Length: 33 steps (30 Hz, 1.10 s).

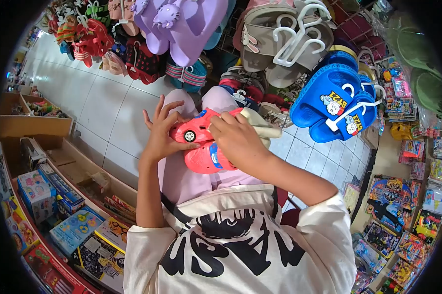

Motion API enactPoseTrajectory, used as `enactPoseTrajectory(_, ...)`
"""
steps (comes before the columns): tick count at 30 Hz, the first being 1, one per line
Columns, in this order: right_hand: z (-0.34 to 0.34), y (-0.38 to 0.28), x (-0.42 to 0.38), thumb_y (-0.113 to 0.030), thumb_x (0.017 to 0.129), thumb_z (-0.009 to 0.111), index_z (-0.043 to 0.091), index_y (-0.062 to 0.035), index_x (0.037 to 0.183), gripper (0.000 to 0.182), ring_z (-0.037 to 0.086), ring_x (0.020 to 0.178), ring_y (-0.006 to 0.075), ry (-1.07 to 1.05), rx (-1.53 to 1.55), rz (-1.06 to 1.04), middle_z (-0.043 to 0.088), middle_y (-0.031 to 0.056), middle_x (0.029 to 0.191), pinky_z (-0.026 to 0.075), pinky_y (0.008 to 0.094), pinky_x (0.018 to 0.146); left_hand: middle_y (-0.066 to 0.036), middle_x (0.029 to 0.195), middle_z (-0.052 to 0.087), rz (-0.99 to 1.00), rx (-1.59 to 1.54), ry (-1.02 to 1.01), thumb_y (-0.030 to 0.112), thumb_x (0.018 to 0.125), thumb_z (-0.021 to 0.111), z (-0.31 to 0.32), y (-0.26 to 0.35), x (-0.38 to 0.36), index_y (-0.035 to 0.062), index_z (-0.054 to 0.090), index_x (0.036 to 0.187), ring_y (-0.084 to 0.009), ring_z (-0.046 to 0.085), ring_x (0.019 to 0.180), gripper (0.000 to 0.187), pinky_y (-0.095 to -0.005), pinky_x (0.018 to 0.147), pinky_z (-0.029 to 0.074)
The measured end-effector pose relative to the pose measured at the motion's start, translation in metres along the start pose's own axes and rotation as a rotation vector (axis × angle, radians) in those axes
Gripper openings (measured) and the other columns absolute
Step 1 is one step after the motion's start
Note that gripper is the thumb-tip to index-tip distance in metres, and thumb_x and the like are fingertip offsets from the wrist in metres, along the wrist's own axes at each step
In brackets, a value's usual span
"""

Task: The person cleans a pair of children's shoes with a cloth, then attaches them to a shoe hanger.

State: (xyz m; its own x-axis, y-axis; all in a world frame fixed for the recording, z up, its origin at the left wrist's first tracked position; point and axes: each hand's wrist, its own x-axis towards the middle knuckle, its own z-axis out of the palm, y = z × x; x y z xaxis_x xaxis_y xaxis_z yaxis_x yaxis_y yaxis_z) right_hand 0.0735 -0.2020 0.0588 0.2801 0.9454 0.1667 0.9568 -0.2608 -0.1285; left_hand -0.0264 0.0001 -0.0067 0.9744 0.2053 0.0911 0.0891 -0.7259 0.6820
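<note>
A pair of red car-shaped clogs rests on my lap, the upper clog showing a black-and-white wheel and the lower clog a blue patch. My left hand grips the toe of the upper clog between thumb and forefinger, its other fingers spread. Bent over the clogs' openings, my right hand is closed on a cream cloth, which hangs out beyond its knuckles. The right hand and the cloth hide the heel ends of the clogs.
Blue slippers on white hangers hang to the right. Purple slippers and grey slippers hang in front. Wooden bins of boxed toys stand at left, and packaged toys line the right. The floor is tiled.
</note>
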Motion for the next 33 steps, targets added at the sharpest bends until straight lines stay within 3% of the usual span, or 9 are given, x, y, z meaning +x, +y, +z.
enactPoseTrajectory(4,-0.019,0.014,-0.008,-0.009,0.071,0.06,0.067,-0.0015,0.088,0.019,0.053,0.099,0.0239,-0.048,0.048,-0.059,0.06,0.0078,0.098,0.042,0.0351,0.084,-0.001,0.135,0.049,0.029,0.014,0.021,0.051,0.048,0.089,0.002,0.0,0.0,0.0149,0.061,0.084,-0.0366,0.014,0.145,0.057,-0.0708,0.103,-0.01)
enactPoseTrajectory(8,-0.025,0.018,0.003,-0.005,0.075,0.058,0.064,0.0001,0.101,0.027,0.052,0.105,0.0238,-0.003,0.243,0.026,0.058,0.0078,0.107,0.041,0.0354,0.087,-0.001,0.136,0.049,0.023,-0.016,0.022,0.051,0.048,0.089,0.002,-0.001,-0.002,0.015,0.061,0.086,-0.0363,0.014,0.145,0.059,-0.0718,0.103,-0.009)
enactPoseTrajectory(12,0.018,0.002,0.011,-0.005,0.075,0.058,0.063,-0.0024,0.1,0.026,0.052,0.102,0.0226,0.024,0.199,-0.066,0.057,0.006,0.103,0.042,0.036,0.086,-0.001,0.137,0.048,0.041,0.009,0.034,0.051,0.048,0.088,0.003,-0.004,-0.003,0.0158,0.063,0.089,-0.0363,0.015,0.145,0.059,-0.0729,0.102,-0.008)
enactPoseTrajectory(16,0.01,0.001,0.006,-0.009,0.074,0.059,0.064,-0.0019,0.093,0.02,0.052,0.105,0.022,0.016,0.076,-0.083,0.057,0.0067,0.105,0.043,0.0343,0.086,-0.001,0.137,0.048,0.061,0.047,0.045,0.053,0.049,0.087,0.004,-0.002,-0.005,0.0172,0.065,0.091,-0.0366,0.015,0.145,0.059,-0.0738,0.102,-0.007)
enactPoseTrajectory(19,-0.009,0.004,0.001,-0.008,0.075,0.059,0.064,-0.0013,0.096,0.023,0.052,0.108,0.0229,-0.132,0.059,-0.005,0.058,0.0076,0.107,0.042,0.0354,0.09,-0.002,0.137,0.048,0.093,0.052,0.064,0.053,0.051,0.086,0.005,-0.002,-0.003,0.0175,0.065,0.091,-0.0371,0.014,0.145,0.057,-0.0741,0.101,-0.007)
enactPoseTrajectory(22,-0.014,0.016,-0.009,-0.006,0.075,0.058,0.064,-0.0011,0.099,0.025,0.052,0.11,0.0238,-0.097,0.191,0.017,0.058,0.0082,0.108,0.042,0.0369,0.091,-0.004,0.137,0.048,0.102,0.077,0.064,0.055,0.055,0.083,0.002,0.0,-0.005,0.0163,0.064,0.093,-0.0375,0.013,0.145,0.057,-0.0736,0.102,-0.007)
enactPoseTrajectory(23,-0.017,0.017,-0.01,-0.005,0.076,0.061,0.066,-0.0037,0.103,0.028,0.053,0.109,0.0265,-0.153,0.228,0.082,0.058,0.0087,0.109,0.041,0.0392,0.098,-0.005,0.137,0.047,0.106,0.096,0.061,0.056,0.057,0.081,0.001,0.004,-0.006,0.0154,0.063,0.094,-0.0377,0.013,0.145,0.058,-0.0733,0.102,-0.007)
enactPoseTrajectory(29,-0.002,0.002,0.003,-0.004,0.076,0.059,0.065,-0.0038,0.102,0.027,0.054,0.104,0.0263,0.008,0.244,0.057,0.058,0.0082,0.103,0.042,0.0382,0.093,-0.01,0.137,0.046,0.15,0.054,0.012,0.059,0.067,0.074,0.001,0.005,-0.011,0.0093,0.056,0.105,-0.0391,0.013,0.145,0.065,-0.0698,0.104,-0.009)
enactPoseTrajectory(33,-0.002,-0.006,0.003,-0.004,0.074,0.058,0.064,-0.0025,0.095,0.021,0.053,0.101,0.025,-0.083,0.098,0.064,0.057,0.0091,0.103,0.041,0.0376,0.088,-0.011,0.137,0.046,0.144,-0.031,-0.009,0.059,0.069,0.073,0.01,-0.001,-0.012,0.0078,0.053,0.108,-0.0392,0.012,0.145,0.067,-0.0676,0.105,-0.009)
